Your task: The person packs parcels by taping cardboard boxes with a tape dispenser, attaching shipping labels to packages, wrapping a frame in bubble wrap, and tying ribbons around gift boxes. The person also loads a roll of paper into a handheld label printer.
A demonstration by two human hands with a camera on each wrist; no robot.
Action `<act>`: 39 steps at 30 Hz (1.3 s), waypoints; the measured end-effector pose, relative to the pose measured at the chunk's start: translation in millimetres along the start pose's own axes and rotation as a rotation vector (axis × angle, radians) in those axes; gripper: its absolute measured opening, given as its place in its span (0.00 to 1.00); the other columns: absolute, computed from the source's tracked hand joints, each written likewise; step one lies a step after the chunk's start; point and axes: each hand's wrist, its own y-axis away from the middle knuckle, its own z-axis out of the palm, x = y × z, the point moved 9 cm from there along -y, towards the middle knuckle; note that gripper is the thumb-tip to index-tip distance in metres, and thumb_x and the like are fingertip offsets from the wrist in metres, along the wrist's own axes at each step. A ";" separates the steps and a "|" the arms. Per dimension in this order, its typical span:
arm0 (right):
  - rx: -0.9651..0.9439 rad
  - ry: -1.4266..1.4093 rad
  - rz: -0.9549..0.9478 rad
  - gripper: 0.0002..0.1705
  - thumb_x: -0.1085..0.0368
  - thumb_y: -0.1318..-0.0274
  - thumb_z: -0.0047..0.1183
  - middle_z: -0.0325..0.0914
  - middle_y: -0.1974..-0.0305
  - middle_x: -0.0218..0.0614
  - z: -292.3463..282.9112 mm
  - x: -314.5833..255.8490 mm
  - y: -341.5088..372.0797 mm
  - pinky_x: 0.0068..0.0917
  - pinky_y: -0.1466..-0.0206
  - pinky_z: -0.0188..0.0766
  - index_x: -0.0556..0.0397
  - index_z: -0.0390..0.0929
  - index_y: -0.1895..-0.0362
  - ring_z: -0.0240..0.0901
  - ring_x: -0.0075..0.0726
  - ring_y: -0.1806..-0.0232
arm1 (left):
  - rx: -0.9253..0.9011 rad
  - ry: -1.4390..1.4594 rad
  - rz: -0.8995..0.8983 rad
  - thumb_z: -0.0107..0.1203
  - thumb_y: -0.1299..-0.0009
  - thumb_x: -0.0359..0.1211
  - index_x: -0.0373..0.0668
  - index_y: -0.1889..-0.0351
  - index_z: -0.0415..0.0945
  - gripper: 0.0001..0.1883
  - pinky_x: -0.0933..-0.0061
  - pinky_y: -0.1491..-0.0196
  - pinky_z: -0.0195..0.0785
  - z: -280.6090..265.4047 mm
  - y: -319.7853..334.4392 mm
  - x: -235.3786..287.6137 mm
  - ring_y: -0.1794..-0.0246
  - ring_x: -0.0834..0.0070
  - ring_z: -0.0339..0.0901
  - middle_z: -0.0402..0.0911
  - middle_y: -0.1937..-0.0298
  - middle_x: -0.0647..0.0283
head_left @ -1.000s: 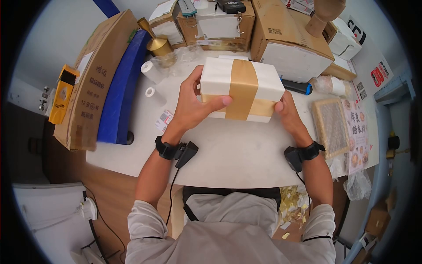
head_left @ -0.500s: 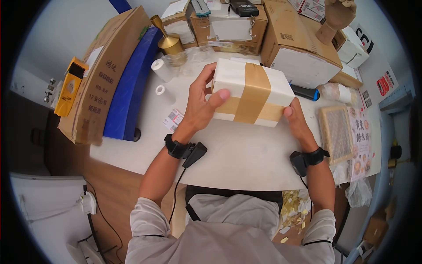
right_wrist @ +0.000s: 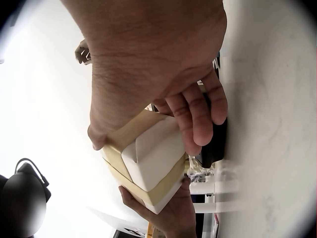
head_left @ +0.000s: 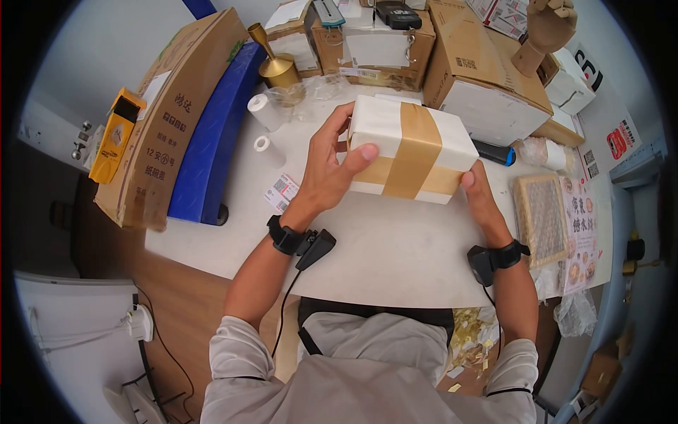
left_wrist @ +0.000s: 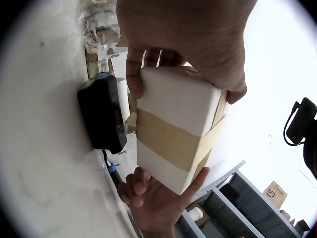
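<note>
A white box (head_left: 376, 128) with tan tape bands crossing it is held above the table between both hands. The left hand (head_left: 330, 166) grips its left end, thumb on the near face and fingers behind. At the right end, the right hand (head_left: 482, 196) has its thumb near the lower corner. In the left wrist view, the left hand (left_wrist: 185, 42) wraps over one end of the box (left_wrist: 173, 99). The right wrist view shows the right hand (right_wrist: 153, 64) gripping the taped end of the box (right_wrist: 161, 158), several fingers extended along its side.
Cardboard boxes (head_left: 487, 63) line the table's back. White rolls (head_left: 263, 112), a gold vessel (head_left: 280, 71) and a blue piece (head_left: 212, 141) are at the left. A black-and-blue tool (head_left: 496, 152), a wrapped panel (head_left: 541, 219) and a printed sheet (head_left: 580, 233) lie at the right.
Over the last second the head view has shifted, so the scene sits further right in it. Both hands still hold the box, which is tilted slightly differently.
</note>
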 end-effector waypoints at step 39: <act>-0.023 -0.454 0.186 0.42 0.36 0.33 0.30 0.82 0.53 0.53 -10.3 27.9 -5.6 0.41 0.68 0.80 0.61 0.71 0.37 0.82 0.50 0.62 | -0.077 -0.197 0.237 0.76 0.51 0.46 0.37 0.27 0.63 0.54 0.57 0.32 0.65 11.9 2.9 21.6 0.33 0.64 0.69 0.69 0.35 0.56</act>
